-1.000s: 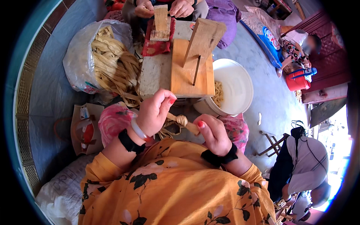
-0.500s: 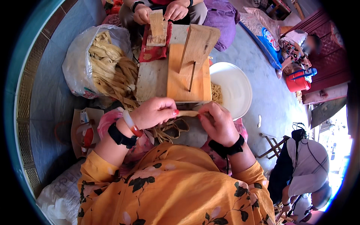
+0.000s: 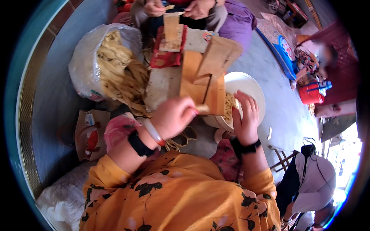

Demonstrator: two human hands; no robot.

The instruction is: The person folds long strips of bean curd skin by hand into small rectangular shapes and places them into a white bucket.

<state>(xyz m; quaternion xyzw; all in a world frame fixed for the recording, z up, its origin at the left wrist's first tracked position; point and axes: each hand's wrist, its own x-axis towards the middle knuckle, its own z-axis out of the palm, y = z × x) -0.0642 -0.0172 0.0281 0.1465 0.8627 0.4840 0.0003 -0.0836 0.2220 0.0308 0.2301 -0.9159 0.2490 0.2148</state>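
Left hand: the left hand [image 3: 174, 116], at frame centre, is curled shut, fingertips pinched on a small tan wooden piece [image 3: 202, 109] that juts from them toward the right.
Wooden piece: only its end shows past the fingers; it lies just at the lower edge of the upright orange-brown wooden board stand [image 3: 203, 86]. Whether it touches the stand cannot be told.
Long axis: the piece runs roughly left to right across the frame, pointing at the right hand.
Right hand: the right hand [image 3: 245, 117], right of centre, is open and flat, fingers spread upward, holding nothing; it lies over the rim of the round white plastic basin [image 3: 250, 86].
Nearer hand: the left hand has the piece; the right is near, a small gap apart.
Basin: holds pale thin strips [image 3: 229, 106], just under the right fingertips.
Arm pose: both forearms rise from the lower edge, black bands at the wrists, orange flowered sleeves below.
Upper left of frame: a clear plastic bag of pale braided fibre [image 3: 111, 63] on the grey floor [image 3: 54, 84].
Top of frame: another person's hands [image 3: 175, 7] work beyond the stand.
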